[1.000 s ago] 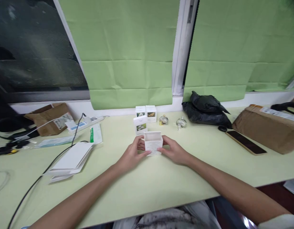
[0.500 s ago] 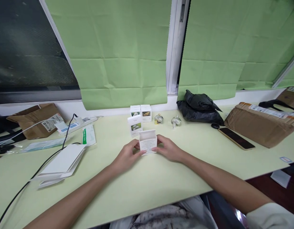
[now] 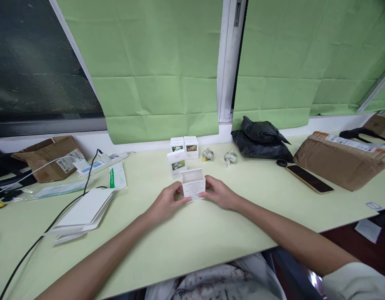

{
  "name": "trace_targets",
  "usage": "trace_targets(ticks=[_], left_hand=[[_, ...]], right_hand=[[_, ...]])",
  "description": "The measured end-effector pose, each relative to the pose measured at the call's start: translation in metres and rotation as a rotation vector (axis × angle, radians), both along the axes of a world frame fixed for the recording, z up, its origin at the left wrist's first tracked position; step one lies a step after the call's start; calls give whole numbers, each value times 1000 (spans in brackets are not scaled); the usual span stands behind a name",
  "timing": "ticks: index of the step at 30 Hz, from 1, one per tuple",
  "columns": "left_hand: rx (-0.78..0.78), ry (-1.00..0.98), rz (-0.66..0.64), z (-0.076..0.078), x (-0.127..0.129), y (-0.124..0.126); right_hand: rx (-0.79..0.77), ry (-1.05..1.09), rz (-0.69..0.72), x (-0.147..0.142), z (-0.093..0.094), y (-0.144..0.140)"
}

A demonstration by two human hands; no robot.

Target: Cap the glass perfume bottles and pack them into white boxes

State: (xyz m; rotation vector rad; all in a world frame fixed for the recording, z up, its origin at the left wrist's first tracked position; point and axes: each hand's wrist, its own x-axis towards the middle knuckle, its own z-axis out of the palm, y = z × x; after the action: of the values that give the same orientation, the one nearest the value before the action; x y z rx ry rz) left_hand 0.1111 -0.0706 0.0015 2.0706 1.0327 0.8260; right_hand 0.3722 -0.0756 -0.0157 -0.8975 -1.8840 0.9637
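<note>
White thin card, as I judged, formed the small open carton [image 3: 193, 190], held between the fingers of the left hand [image 3: 169, 201] and those of the right hand [image 3: 220, 194]. Both hands were partly curled, each opened only enough to grip its side, with the thumbs at the lower front corners. The flap [image 3: 192, 175] stood up on the side away from the thumbs. I expected very little weight and a smooth surface, stiff along the folds but easy to dent in mid-wall. Therefore I considered the low side edges, near the thumbs, the best hold, with gentle pressure. Whether the carton's base touched the table [image 3: 192, 239] below the fingers, I could not tell.
</note>
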Motion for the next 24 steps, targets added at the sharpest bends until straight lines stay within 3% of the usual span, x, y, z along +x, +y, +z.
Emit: trace_targets(ticks=[17,24], left_hand=[[99,47,66,1,-1,-6],[142,1,123,2,-3,-8]], right_hand=[[-5,-18,33,2,3,-5],[89,-45,-110,7,4,-6]])
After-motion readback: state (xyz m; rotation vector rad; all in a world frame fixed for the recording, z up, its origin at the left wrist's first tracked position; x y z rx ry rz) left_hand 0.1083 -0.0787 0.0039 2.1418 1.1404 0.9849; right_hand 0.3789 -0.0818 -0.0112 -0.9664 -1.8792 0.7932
